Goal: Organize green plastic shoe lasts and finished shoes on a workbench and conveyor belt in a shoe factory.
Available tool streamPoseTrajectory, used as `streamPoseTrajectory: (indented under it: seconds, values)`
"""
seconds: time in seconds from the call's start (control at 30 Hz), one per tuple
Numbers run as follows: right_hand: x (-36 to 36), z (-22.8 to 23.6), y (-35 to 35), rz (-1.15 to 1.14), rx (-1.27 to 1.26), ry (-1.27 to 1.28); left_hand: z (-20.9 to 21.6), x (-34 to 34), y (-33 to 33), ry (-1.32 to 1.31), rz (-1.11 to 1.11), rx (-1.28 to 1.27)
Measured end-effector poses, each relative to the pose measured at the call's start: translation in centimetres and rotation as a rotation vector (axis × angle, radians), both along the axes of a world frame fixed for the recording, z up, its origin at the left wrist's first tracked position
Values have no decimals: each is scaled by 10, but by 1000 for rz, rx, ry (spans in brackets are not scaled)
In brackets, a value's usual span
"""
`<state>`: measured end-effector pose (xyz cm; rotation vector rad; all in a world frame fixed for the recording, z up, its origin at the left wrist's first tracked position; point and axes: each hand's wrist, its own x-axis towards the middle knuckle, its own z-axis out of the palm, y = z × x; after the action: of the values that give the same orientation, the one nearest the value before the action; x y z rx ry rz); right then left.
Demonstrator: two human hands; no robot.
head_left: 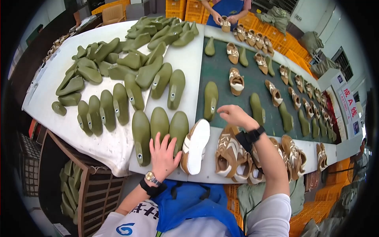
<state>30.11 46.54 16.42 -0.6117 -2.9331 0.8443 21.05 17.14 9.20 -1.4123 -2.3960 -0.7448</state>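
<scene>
My left hand (164, 155), fingers spread, rests on the near ends of two green shoe lasts; a green shoe last (159, 123) lies under the fingers. Another last (178, 128) touches it on the right, and a third (141, 136) is to the left. Right of this hand a tan-and-white shoe (196, 148) lies with its white sole up. My right hand (236, 116) hovers near the green belt's front edge, fingers loosely extended and nothing seen in them. Closest to it is a single green last (211, 100) on the belt (237, 102).
Many green lasts (134, 59) crowd the white table (47, 83). Tan sneakers (229, 156) line the front ledge beside my right forearm. Pairs of a shoe (237, 81) and a last sit along the belt. Across it, a co-worker's hands (225, 19) hold a shoe.
</scene>
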Motion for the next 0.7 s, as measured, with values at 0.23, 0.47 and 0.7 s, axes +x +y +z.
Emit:
streamPoseTrajectory:
  seconds: [0.23,0.47,0.7]
  values:
    - [88,-23,-134,29,-169,158,6,49,10,-119,-350,-87]
    - [137,-54,-174,-210,-363,233,-19,48,24,-55,-402,-228]
    - [115,-49,-168,-388,-614,539,24,30,1,-2183,-528,676]
